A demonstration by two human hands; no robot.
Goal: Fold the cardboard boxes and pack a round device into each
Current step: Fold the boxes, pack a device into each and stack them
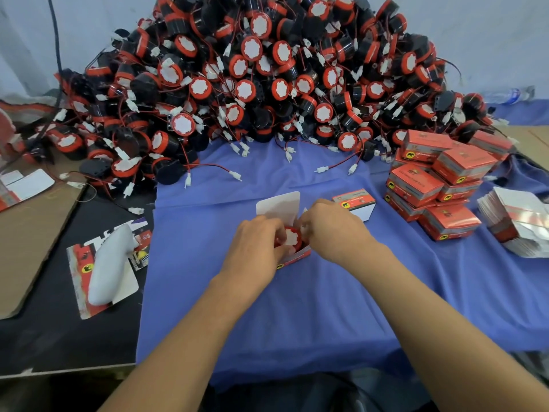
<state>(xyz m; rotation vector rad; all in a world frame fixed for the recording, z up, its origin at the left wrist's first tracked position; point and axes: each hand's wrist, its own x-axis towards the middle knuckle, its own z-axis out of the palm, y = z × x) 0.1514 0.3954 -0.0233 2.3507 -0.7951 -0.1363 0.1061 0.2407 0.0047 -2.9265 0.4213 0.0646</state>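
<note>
Mostly blue cloth (297, 316); pale wall (490, 40) behind, device heap (252, 78) across the upper frame. Centre: my left hand (255, 248) and right hand (332, 230) grip one round device (290, 237), white face up, in an open box (300, 256), flap (277, 205) raised.

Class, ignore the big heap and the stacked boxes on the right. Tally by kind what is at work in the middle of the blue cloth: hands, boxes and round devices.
Hands: 2, the left hand and the right hand
Boxes: 2, the open box and the empty box behind it
Round devices: 1, the round device going into the open box
Total: 5
</note>
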